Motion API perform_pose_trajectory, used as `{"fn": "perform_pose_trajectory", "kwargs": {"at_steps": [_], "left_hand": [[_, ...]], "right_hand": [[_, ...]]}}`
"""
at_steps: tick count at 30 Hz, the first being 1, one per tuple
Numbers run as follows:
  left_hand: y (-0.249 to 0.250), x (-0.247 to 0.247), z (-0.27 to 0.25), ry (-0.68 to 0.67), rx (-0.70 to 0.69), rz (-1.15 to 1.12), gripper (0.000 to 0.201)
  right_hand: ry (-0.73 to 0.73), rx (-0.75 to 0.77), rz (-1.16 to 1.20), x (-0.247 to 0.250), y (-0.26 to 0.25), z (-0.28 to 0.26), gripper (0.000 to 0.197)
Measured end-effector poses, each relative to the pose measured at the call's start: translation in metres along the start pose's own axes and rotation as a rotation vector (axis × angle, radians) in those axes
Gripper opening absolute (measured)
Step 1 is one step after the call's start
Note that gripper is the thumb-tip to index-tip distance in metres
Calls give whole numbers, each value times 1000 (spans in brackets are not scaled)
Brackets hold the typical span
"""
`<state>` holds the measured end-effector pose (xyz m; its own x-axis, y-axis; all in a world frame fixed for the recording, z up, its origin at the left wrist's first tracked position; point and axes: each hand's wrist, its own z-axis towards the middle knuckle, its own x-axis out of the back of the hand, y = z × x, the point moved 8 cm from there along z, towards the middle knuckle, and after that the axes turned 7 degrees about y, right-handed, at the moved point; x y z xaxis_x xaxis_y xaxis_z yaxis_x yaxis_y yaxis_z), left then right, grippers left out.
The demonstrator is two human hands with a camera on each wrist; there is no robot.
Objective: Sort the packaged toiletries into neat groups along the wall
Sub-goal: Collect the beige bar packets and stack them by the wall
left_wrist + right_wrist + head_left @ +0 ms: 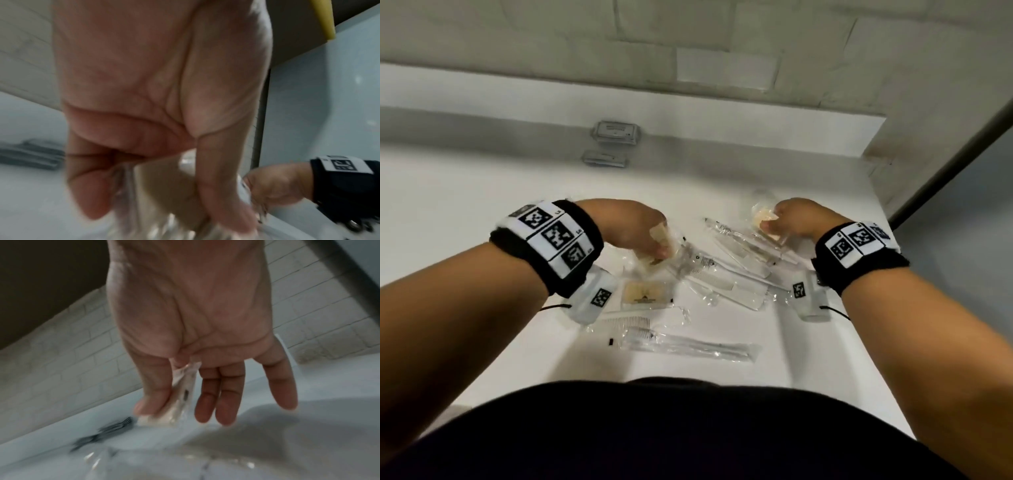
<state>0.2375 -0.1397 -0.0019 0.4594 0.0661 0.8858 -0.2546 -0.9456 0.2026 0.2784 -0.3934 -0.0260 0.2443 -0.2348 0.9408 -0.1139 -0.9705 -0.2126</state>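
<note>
My left hand [658,251] pinches a beige packet in clear wrap [654,262] just above the pile; in the left wrist view the same beige packet [164,183] sits between thumb and fingers. My right hand [770,226] pinches a second beige packet [765,219] between thumb and forefinger; in the right wrist view that second packet [182,395] hangs there while the other fingers [224,395] stay straight. A third beige packet [645,291] lies flat on the white counter [465,192]. Clear-wrapped toothbrushes and combs [736,270] lie jumbled between my hands.
Two small grey-labelled packages [616,132] [604,159] lie at the back by the raised ledge under the tiled wall [688,41]. A wrapped comb [626,322] and a wrapped toothbrush [688,346] lie near the front. The counter's right edge [876,192] runs close to my right hand.
</note>
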Motion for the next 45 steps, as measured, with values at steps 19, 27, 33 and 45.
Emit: {"fn": "perform_pose_trajectory", "kwargs": {"at_steps": [19, 27, 33, 45], "left_hand": [[-7, -67, -39, 77, 153, 67, 50], [-22, -46, -39, 273, 187, -225, 51], [-28, -41, -40, 452, 233, -676, 56], [-35, -51, -36, 581, 241, -1397, 45]], "right_hand": [[119, 61, -148, -14, -11, -30, 39], [133, -15, -43, -1, 31, -34, 35], [129, -13, -91, -5, 27, -36, 30], [60, 43, -142, -10, 18, -22, 29]]}}
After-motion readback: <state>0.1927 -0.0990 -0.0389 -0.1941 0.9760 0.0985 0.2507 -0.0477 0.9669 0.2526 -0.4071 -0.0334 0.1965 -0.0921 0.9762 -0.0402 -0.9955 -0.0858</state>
